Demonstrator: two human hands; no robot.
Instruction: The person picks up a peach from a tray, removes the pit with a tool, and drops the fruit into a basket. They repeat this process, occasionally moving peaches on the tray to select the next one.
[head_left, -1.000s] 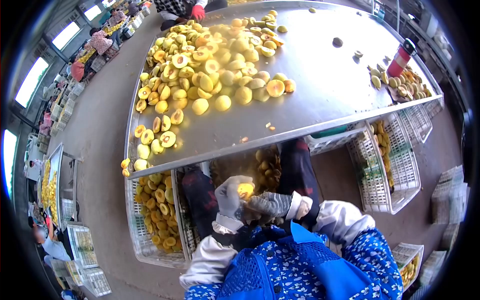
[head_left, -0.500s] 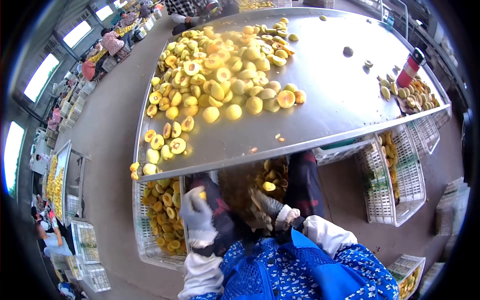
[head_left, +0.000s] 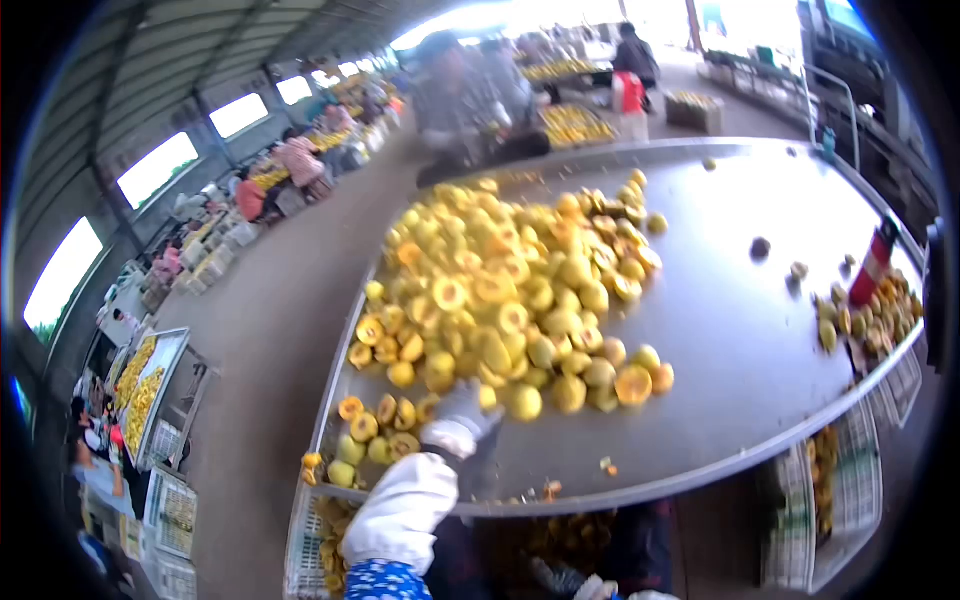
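Note:
My left hand (head_left: pixel 465 418), in a pale glove, reaches over the metal table and touches the near edge of a heap of halved yellow peaches (head_left: pixel 500 290). Motion blur smears its fingers, and a yellow half lies right at their tips. Several cut halves (head_left: pixel 385 425) lie to the left of this hand, some showing brown-orange centres. Low at the bottom edge, below the table front, is my right hand (head_left: pixel 560 578), gloved and dim. Its fingers are too dark and cut off to read. More fruit (head_left: pixel 570 535) shows in shadow under the table.
A red bottle (head_left: pixel 873 265) stands among fruit on the table's (head_left: pixel 720 400) right side. White crates (head_left: pixel 850 510) sit below right, another crate (head_left: pixel 303 545) below left. Across the table is a blurred person (head_left: pixel 450 100). Other people and fruit tables line the left.
My left hand has risen from below the table edge to the peach heap. My right hand stays low. The view has tilted up, showing more of the hall.

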